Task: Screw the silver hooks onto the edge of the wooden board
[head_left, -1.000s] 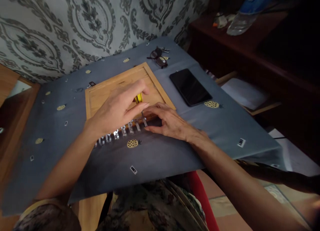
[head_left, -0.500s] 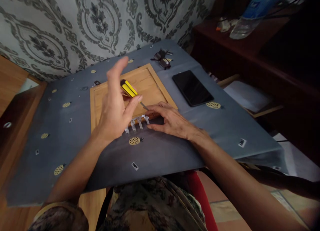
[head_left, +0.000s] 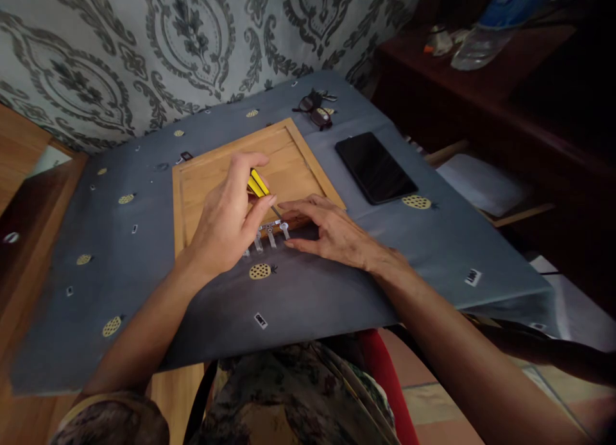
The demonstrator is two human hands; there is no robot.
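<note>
In my left hand (head_left: 226,214) is a yellow and black screwdriver (head_left: 258,183), its fingers wrapped round the handle and the thumb along the shaft side. The shaft slants down to the right, its tip at a metal hook rail (head_left: 270,226) on the front edge of a framed wooden board (head_left: 298,151). Several clear hooks hang from this rail; my left hand hides its left end. My right hand (head_left: 332,230) grips round the rail's right end, index finger beside the screwdriver tip and thumb below by the last hook (head_left: 285,230).
A black phone (head_left: 375,168) lies right of the board. Behind it are sunglasses (head_left: 315,111) with keys (head_left: 328,96). A small black item (head_left: 186,156) sits at the board's back left corner. A plastic bottle (head_left: 486,41) stands on the dark red cabinet (head_left: 524,79).
My left index finger, raised before, has curled down over the screwdriver handle end. The handle has dropped a little to the right. My right hand stays almost in place.
</note>
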